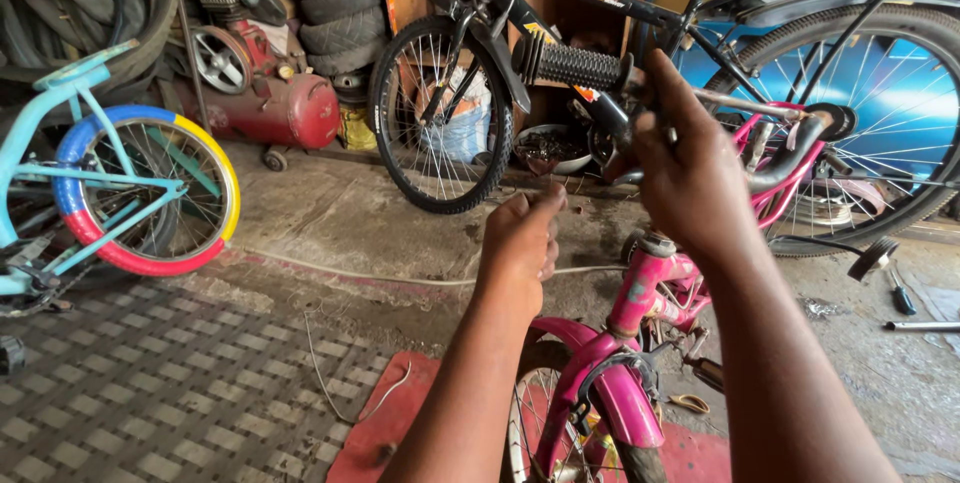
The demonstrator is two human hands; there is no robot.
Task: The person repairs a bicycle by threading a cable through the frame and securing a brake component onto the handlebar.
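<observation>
Both hands are raised over a small pink bicycle (640, 343), which stands directly below the person with its front wheel (545, 423) toward the camera. Its placement between the forearms keeps the bar end within easy reach. The left hand (522, 241) is loosely closed, fingertips pinched together near the thumb as if holding something slender; whether a cable or wire sits between them cannot be told. It hovers just left of the steering column, apart from the bike. The right hand (685, 178) is higher and further out, fingers curled at the left end of the handlebar (790, 158), beside the ribbed black grip (572, 65). What exactly those fingers clasp is hidden by the hand itself, though they appear to steady the bar end where the grip meets it. The pink mudguard (610, 378) curves over the tyre under the left forearm.

On the floor, a red mat (395, 423) lies beneath the front wheel, and a pale hose (350, 271) runs across the concrete. To the left stands a light blue bicycle (95, 183) with a red, blue and yellow tyre. Behind the hands, a black bicycle (470, 103) leans against wooden shelving, and a red air compressor (270, 108) sits beside stacked tyres (335, 3).
</observation>
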